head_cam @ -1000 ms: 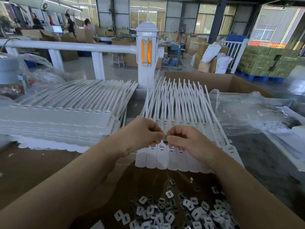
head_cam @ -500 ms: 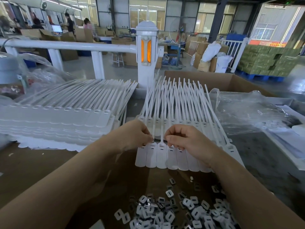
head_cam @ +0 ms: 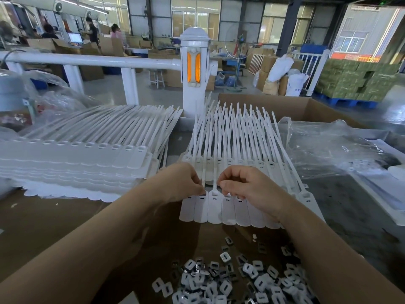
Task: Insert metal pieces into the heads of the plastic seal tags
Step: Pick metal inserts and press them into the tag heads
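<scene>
tags (head_cam: 230, 207) lie in a joined strip straight under both hands, flat ends toward the person and tails fanned away, which likely keeps every head in one row within fingertip reach. left hand (head_cam: 184, 183) is curled, its fingertips pressed down at the head of the second tag from the strip's left end, where a small dark piece shows; it looks to be seating a metal piece, though whether anything is pinched between the fingers cannot be told. right hand (head_cam: 247, 185) is also curled, fingertips resting on the heads just to the right, seemingly steadying the strip; what it holds, if anything, is hidden. loose metal pieces (head_cam: 230, 279) are heaped nearer the person, below both wrists, probably so a fresh one is a short reach back. left of the left hand sits a tall stack of tag strips (head_cam: 76, 163). work surface (head_cam: 43, 220) is brown cardboard, with clear plastic sheet (head_cam: 333, 150) right of the right hand. beyond the hands stand a white railing (head_cam: 98, 60), an open carton (head_cam: 285, 106) and a factory hall with stacked boxes.
</scene>
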